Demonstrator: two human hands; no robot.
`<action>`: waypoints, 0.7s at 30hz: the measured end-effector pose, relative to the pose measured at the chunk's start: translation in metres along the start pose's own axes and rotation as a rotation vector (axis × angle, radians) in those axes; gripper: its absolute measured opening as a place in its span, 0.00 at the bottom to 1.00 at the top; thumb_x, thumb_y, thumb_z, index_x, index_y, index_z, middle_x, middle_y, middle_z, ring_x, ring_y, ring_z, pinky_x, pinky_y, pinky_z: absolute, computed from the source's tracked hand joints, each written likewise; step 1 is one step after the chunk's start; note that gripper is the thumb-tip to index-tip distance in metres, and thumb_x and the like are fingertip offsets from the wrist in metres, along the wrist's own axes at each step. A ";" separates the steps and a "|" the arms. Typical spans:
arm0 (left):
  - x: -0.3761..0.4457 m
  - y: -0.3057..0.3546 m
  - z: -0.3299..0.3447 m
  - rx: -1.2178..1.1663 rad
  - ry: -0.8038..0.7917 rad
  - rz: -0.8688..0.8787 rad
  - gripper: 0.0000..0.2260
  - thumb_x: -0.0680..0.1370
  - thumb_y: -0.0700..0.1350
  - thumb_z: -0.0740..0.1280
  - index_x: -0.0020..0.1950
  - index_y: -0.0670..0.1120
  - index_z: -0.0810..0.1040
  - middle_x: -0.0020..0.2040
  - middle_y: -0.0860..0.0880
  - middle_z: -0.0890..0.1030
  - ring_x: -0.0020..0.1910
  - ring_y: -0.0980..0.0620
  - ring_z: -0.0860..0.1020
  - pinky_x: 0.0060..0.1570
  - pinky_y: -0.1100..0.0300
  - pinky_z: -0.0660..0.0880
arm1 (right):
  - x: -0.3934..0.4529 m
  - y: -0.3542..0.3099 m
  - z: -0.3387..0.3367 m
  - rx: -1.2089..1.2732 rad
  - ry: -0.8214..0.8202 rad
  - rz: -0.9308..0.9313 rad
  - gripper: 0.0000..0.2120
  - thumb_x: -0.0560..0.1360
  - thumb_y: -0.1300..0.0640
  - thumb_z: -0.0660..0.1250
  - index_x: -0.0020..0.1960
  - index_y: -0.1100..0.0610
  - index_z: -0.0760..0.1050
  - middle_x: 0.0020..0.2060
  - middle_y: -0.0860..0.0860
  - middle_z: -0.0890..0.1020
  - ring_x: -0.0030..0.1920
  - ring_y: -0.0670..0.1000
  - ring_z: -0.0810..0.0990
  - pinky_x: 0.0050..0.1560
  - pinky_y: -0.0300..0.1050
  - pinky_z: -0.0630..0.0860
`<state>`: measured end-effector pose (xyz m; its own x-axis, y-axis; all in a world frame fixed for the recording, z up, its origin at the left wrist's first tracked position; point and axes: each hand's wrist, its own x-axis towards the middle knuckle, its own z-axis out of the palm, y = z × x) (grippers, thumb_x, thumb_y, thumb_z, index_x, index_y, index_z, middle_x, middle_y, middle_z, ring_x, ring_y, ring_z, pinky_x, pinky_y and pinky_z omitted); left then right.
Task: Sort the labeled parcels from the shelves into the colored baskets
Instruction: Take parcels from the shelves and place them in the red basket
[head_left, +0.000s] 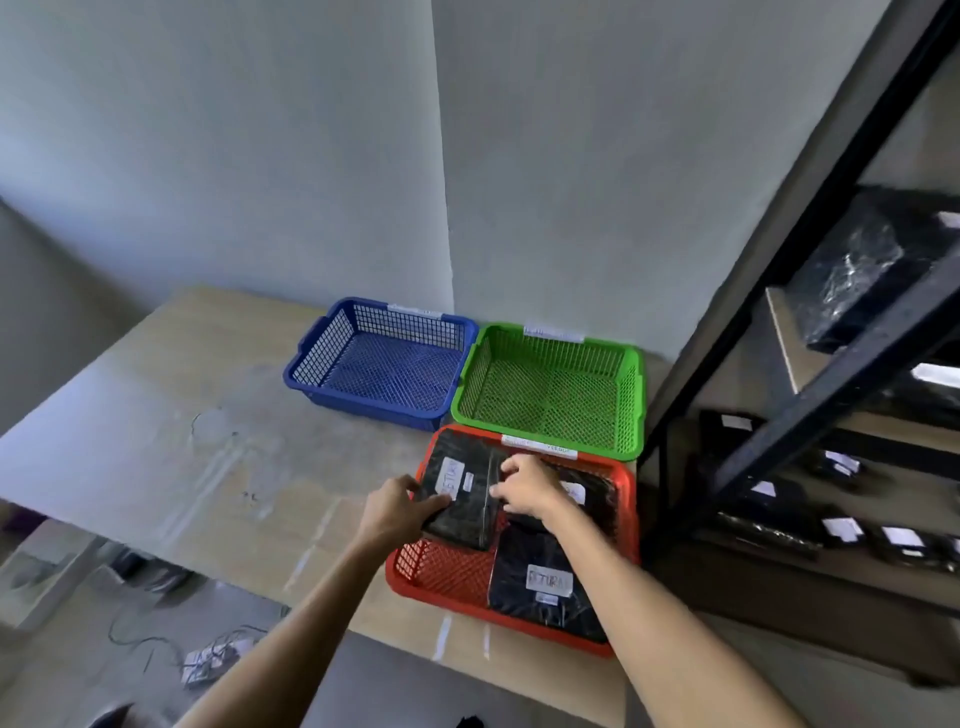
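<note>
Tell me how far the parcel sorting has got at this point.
Done: a parcel labelled RETURN lies in the red basket. In hand: left hand and right hand grip another parcel there. Left: blue basket and green basket hold nothing; parcels remain on the shelves.

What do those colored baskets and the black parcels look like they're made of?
The red basket, blue basket and green basket look like molded plastic: bright uniform color, open lattice walls, slight sheen. The black parcel held by the left hand and right hand seems wrapped in glossy, crinkled plastic film with a white paper label; its contents are hidden.
</note>
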<state>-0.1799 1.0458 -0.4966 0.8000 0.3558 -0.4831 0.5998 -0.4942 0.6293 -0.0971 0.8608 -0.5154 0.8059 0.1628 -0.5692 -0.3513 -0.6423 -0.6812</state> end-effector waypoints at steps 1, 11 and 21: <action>0.005 -0.002 0.005 0.077 0.005 0.039 0.18 0.72 0.57 0.75 0.52 0.45 0.82 0.47 0.44 0.86 0.41 0.46 0.84 0.42 0.53 0.82 | 0.001 0.004 0.004 -0.070 0.012 0.015 0.24 0.69 0.57 0.76 0.64 0.58 0.76 0.53 0.54 0.81 0.54 0.56 0.83 0.56 0.53 0.82; 0.034 0.001 0.041 0.388 0.026 0.132 0.10 0.79 0.48 0.67 0.48 0.40 0.79 0.45 0.44 0.82 0.42 0.43 0.81 0.39 0.53 0.77 | 0.015 0.018 0.010 -0.315 0.057 -0.075 0.21 0.74 0.59 0.74 0.66 0.57 0.77 0.56 0.56 0.81 0.57 0.55 0.80 0.57 0.51 0.78; 0.046 -0.004 0.039 0.812 0.234 0.677 0.19 0.73 0.56 0.72 0.57 0.46 0.81 0.63 0.47 0.75 0.61 0.47 0.73 0.54 0.51 0.77 | 0.022 0.035 0.011 -0.702 0.069 -0.208 0.35 0.69 0.44 0.78 0.72 0.47 0.70 0.69 0.50 0.65 0.68 0.52 0.63 0.54 0.50 0.79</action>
<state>-0.1456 1.0332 -0.5454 0.9961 -0.0883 -0.0044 -0.0875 -0.9921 0.0894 -0.0969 0.8505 -0.5572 0.8589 0.3013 -0.4141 0.1816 -0.9353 -0.3037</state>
